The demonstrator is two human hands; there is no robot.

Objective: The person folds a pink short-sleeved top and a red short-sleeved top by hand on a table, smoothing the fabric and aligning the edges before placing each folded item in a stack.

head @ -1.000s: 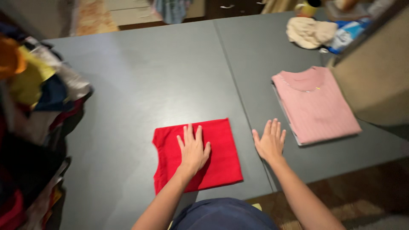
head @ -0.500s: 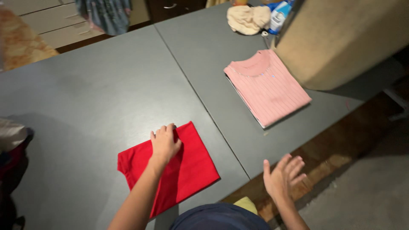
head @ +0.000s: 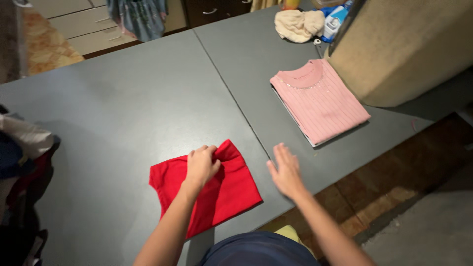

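Near the table's (head: 123, 113) front edge, the left hand (head: 200, 165) is pinching the red shirt's (head: 221, 192) far edge (bunching slightly); the right hand (head: 286, 172) is hovering open beside it. Lifting evenly should keep folds intact.

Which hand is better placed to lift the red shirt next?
Left, probably. The left hand already rests on the red shirt, fingers curled at its far edge, which looks bunched. The right hand is open, flat over the bare table beside the shirt, touching no cloth.
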